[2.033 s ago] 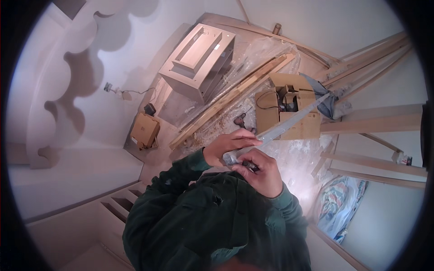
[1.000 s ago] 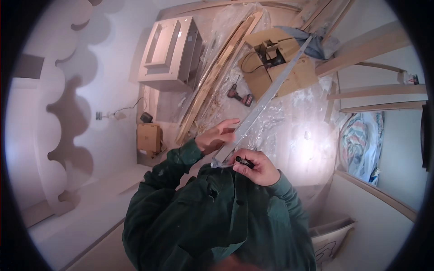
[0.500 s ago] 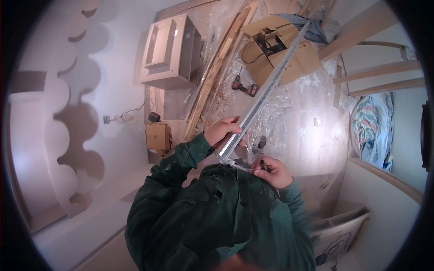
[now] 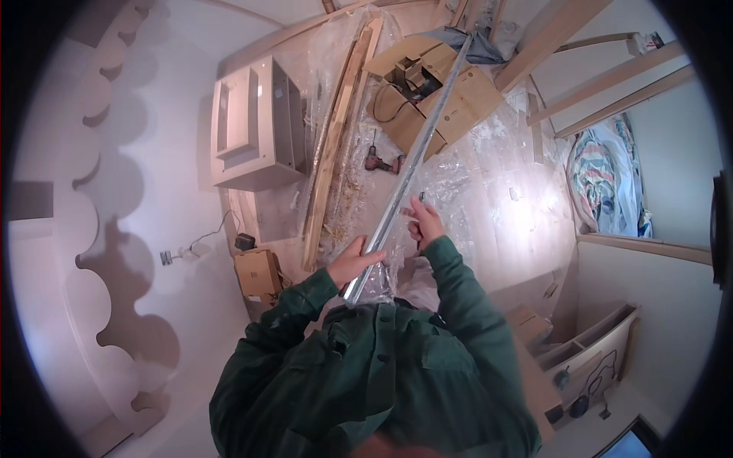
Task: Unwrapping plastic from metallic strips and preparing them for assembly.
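Left hand (image 4: 353, 262) grips metal rail (image 4: 416, 159) — right hand (image 4: 422, 220) touching.

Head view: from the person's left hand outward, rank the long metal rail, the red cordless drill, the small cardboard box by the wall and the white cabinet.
1. Long metal rail: gripped in the left hand.
2. Small cardboard box: just to the left, by the wall.
3. Red cordless drill: ahead, on the plastic sheeting.
4. White cabinet: farthest, up and to the left.
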A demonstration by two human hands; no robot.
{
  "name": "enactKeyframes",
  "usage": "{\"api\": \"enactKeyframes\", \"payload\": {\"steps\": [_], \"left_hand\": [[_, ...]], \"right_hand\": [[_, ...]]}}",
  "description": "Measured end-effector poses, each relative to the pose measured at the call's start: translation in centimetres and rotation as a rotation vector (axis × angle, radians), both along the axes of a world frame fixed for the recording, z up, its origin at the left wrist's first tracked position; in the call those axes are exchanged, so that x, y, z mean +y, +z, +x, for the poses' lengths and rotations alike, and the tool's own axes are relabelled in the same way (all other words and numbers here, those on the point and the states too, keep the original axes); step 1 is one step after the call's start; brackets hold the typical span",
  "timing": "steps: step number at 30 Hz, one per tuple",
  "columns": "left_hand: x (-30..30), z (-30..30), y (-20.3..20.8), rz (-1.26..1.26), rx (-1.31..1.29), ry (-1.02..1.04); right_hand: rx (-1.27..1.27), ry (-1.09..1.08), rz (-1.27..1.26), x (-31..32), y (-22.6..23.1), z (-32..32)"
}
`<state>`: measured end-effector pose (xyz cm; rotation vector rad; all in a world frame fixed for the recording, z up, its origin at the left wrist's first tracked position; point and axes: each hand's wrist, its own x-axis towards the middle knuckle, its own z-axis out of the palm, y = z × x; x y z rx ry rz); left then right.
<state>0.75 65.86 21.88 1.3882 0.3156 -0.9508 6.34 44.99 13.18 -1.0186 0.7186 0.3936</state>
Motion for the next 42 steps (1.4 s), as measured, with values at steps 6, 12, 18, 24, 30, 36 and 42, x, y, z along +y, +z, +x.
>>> {"api": "enactKeyframes", "payload": {"steps": [6,12,18,24,30,36,42], "left_hand": [[7.8,-0.8,1.1,-0.212,0.261,0.132],[6.2,-1.7,0.4,-0.466,0.420,0.263],[7.1,-0.9,-0.1,-0.397,0.405,0.240],[6.4,-0.6,0.7,-0.029,0.049,0.189],[9.3,-0.1,-0.7,-0.326,0.209,0.233],[9.2,-0.8,-2.4,-0.238,0.202,0.134],[7.0,-0.1,-2.2,0.157,-0.474,-0.233]], "right_hand": [[-0.049,-0.046,-0.221,-1.2,-1.8,-0.1],[0.123,-0.085,-0.189,-4.3,-5.3,-4.0],[0.386,0.347,0.259,0.5,-1.0,-8.6],[0.049,0.408,0.210,6.4,2.3,-9.0],[0.096,0.472,0.043,1.5,3.0,-10.3],[-0.028,0.223,0.125,3.8,5.9,-10.4],[-0.276,0.143,0.024,6.3,8.8,-7.7]]}}
